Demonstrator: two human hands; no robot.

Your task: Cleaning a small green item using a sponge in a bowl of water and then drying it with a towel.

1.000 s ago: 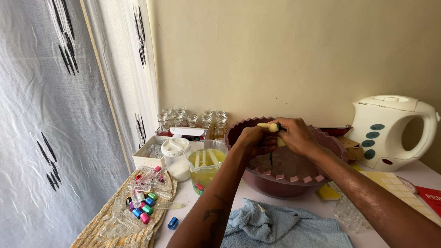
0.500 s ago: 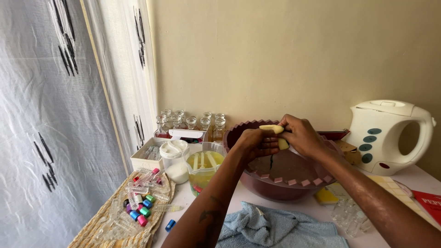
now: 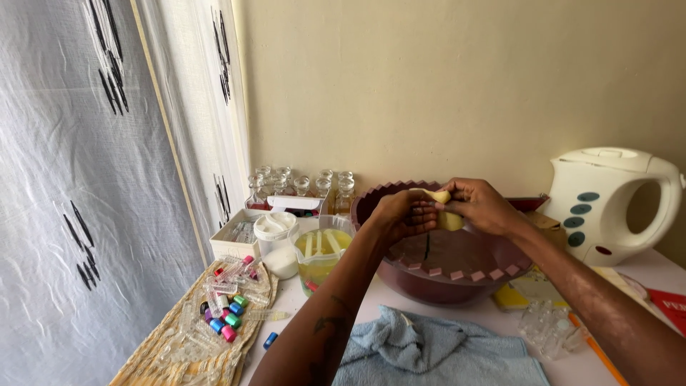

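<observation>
Over a maroon plastic basin (image 3: pixel 457 275) with a zigzag rim, my left hand (image 3: pixel 400 214) and my right hand (image 3: pixel 479 204) meet and together grip a small pale yellow piece (image 3: pixel 444 209), like a sponge or soap bar. A thin dark trickle hangs from it into the basin. My left hand's fingers curl around its left side and my right hand pinches its top and right side.
A clear jug of yellow liquid (image 3: pixel 321 257) and a white lidded tub (image 3: pixel 277 239) stand left of the basin. Glass bottles (image 3: pixel 300 184) line the wall. Small vials with coloured caps (image 3: pixel 225 307) lie on a mat. A blue towel (image 3: pixel 436 354) lies in front; a white kettle (image 3: pixel 614 204) stands right.
Both hands have stayed over the basin working the yellow piece. The view has shifted slightly; the hands sit a little lower and more to the right.
</observation>
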